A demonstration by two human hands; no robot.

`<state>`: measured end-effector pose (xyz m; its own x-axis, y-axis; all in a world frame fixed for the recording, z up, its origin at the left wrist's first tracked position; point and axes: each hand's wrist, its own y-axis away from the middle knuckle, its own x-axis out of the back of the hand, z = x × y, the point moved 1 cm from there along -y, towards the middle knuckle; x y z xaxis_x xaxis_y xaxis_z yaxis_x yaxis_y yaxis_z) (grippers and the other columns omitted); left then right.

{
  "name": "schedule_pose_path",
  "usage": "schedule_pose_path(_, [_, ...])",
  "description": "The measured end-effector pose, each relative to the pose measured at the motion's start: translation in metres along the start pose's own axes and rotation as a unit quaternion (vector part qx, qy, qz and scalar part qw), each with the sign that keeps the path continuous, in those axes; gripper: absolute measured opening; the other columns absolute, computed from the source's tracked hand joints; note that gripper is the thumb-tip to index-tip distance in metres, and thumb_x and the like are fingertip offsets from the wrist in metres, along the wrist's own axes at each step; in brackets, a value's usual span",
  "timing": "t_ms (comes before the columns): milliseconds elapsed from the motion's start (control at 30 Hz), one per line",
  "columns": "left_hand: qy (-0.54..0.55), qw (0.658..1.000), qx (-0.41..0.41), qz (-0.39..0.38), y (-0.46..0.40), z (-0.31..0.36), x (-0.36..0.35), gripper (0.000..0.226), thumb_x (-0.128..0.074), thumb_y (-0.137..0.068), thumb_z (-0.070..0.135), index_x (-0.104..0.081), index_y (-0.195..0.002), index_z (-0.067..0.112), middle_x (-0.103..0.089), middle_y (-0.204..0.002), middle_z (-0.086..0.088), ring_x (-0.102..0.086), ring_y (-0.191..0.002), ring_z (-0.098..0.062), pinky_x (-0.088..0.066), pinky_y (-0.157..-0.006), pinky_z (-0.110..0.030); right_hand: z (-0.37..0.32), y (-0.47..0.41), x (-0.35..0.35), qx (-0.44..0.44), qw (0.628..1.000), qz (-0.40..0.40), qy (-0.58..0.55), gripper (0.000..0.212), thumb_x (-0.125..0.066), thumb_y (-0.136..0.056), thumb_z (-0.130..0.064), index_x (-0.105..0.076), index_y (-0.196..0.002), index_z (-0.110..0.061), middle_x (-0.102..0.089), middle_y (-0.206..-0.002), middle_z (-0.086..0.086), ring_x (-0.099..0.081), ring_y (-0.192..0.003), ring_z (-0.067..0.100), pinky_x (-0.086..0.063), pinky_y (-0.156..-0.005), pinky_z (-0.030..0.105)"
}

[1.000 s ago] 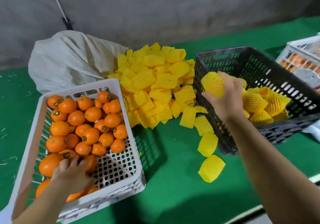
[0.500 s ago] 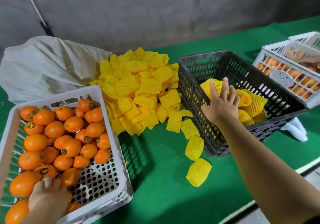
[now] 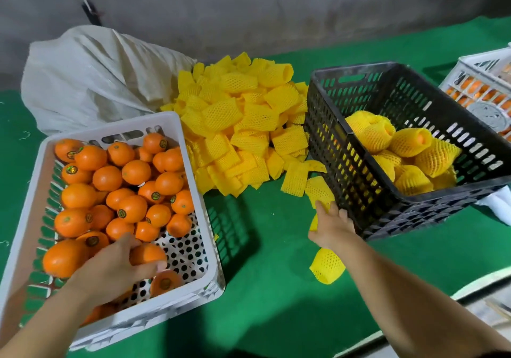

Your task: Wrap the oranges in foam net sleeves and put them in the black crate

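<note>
My left hand (image 3: pixel 110 269) grips a bare orange (image 3: pixel 146 252) inside the white crate (image 3: pixel 190 147), which holds several loose oranges. My right hand (image 3: pixel 333 226) reaches down to a yellow foam net sleeve (image 3: pixel 318 189) lying on the green table beside the black crate (image 3: pixel 356 70), its fingers curling on the sleeve's lower part. The black crate holds several oranges wrapped in yellow sleeves (image 3: pixel 409 142). A large pile of empty yellow sleeves (image 3: pixel 237 125) lies between the two crates.
A grey-white sack (image 3: pixel 91 75) lies behind the white crate. Another loose sleeve (image 3: pixel 327 266) sits near the table's front edge. A second white crate (image 3: pixel 481 81) with oranges stands at the far right. A grey wall runs behind the green table (image 3: pixel 276 302).
My right hand left the black crate, where it dropped a wrapped orange, and came down to a loose sleeve on the table. My left hand closed round an orange in the white crate.
</note>
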<state>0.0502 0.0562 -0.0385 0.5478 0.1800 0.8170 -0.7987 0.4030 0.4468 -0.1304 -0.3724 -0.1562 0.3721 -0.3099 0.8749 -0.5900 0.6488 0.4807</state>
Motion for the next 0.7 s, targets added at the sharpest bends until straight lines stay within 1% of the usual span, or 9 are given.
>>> schedule_pose_path(67, [0.149, 0.986, 0.007, 0.078, 0.002, 0.002, -0.007, 0.067, -0.077, -0.077, 0.068, -0.048, -0.12, 0.026, -0.064, -0.103, 0.005, -0.063, -0.088, -0.016, -0.051, -0.071, -0.036, 0.002, 0.002, -0.02, -0.019, 0.999, -0.019, -0.021, 0.099, -0.072, -0.09, -0.046, -0.007, -0.163, -0.028, -0.029, -0.162, 0.007, -0.032, -0.142, 0.035, -0.04, -0.108, 0.045])
schedule_pose_path(133, [0.262, 0.95, -0.003, 0.17, 0.007, 0.009, -0.018, 0.075, -0.078, -0.078, 0.069, -0.05, -0.13, 0.024, -0.062, -0.115, 0.005, -0.062, -0.099, -0.019, -0.05, -0.08, -0.04, 0.003, 0.004, -0.029, -0.006, 0.999, 0.038, -0.028, 0.08, -0.07, -0.093, -0.03, -0.024, -0.159, -0.026, -0.043, -0.153, 0.005, -0.042, -0.136, 0.033, -0.044, -0.102, 0.043])
schedule_pose_path(167, [0.314, 0.932, -0.015, 0.181, 0.011, 0.016, -0.023, 0.077, -0.078, -0.079, 0.072, -0.053, -0.131, 0.021, -0.063, -0.118, 0.004, -0.063, -0.104, -0.019, -0.051, -0.082, -0.043, 0.001, 0.005, -0.028, 0.008, 0.996, 0.075, -0.043, 0.067, -0.066, -0.096, -0.022, -0.033, -0.154, -0.025, -0.051, -0.147, 0.004, -0.047, -0.131, 0.032, -0.046, -0.097, 0.042])
schedule_pose_path(233, [0.384, 0.905, -0.049, 0.179, 0.02, 0.033, -0.033, 0.075, -0.08, -0.079, 0.071, -0.057, -0.133, 0.023, -0.064, -0.122, 0.008, -0.066, -0.106, -0.004, -0.052, -0.085, -0.037, -0.008, 0.01, -0.017, 0.034, 0.986, 0.12, -0.113, 0.052, -0.057, -0.099, -0.013, -0.047, -0.148, -0.025, -0.065, -0.131, 0.006, -0.058, -0.12, 0.031, -0.05, -0.086, 0.039])
schedule_pose_path(300, [0.404, 0.893, -0.066, 0.187, 0.029, 0.048, -0.04, 0.065, -0.083, -0.079, 0.057, -0.055, -0.134, 0.034, -0.06, -0.125, 0.016, -0.063, -0.097, 0.014, -0.052, -0.079, -0.023, -0.027, 0.023, 0.005, 0.061, 0.962, 0.135, -0.23, 0.044, -0.052, -0.101, -0.008, -0.056, -0.143, -0.022, -0.07, -0.124, 0.01, -0.064, -0.112, 0.033, -0.056, -0.086, 0.043])
schedule_pose_path(367, [0.425, 0.881, -0.094, 0.184, 0.034, 0.062, -0.043, 0.058, -0.082, -0.08, 0.046, -0.053, -0.13, 0.046, -0.064, -0.12, 0.024, -0.064, -0.094, 0.017, -0.054, -0.067, -0.012, -0.054, 0.044, 0.031, 0.11, 0.913, 0.168, -0.356, 0.037, -0.056, -0.097, -0.001, -0.062, -0.131, -0.015, -0.071, -0.117, 0.01, -0.065, -0.107, 0.035, -0.054, -0.089, 0.046])
schedule_pose_path(467, [0.466, 0.859, -0.123, 0.171, 0.038, 0.072, -0.044, 0.063, -0.08, -0.083, 0.041, -0.049, -0.137, 0.046, -0.064, -0.11, 0.047, -0.065, -0.097, 0.019, -0.049, -0.068, -0.001, -0.102, 0.081, 0.067, 0.17, 0.842, 0.192, -0.475, 0.034, -0.06, -0.086, 0.007, -0.052, -0.107, -0.018, -0.06, -0.091, -0.004, -0.059, -0.086, 0.026, -0.047, -0.071, 0.037])
schedule_pose_path(600, [0.491, 0.846, -0.156, 0.138, 0.046, 0.068, -0.043, 0.081, -0.085, -0.085, 0.038, -0.04, -0.153, 0.048, -0.059, -0.137, 0.03, -0.066, -0.115, 0.01, -0.054, -0.087, -0.008, -0.159, 0.129, 0.095, 0.241, 0.797, 0.211, -0.511, 0.041, -0.057, -0.081, 0.004, -0.036, -0.097, -0.027, -0.046, -0.079, -0.005, -0.045, -0.064, 0.015, -0.038, -0.053, 0.038])
schedule_pose_path(700, [0.504, 0.836, -0.194, 0.097, 0.051, 0.059, -0.043, 0.087, -0.089, -0.081, 0.047, -0.04, -0.153, 0.052, -0.059, -0.147, 0.013, -0.064, -0.13, -0.015, -0.058, -0.1, -0.029, -0.193, 0.145, 0.102, 0.286, 0.801, 0.227, -0.474, 0.037, -0.064, -0.084, 0.003, -0.038, -0.095, -0.021, -0.043, -0.077, -0.008, -0.044, -0.067, 0.017, -0.04, -0.059, 0.04])
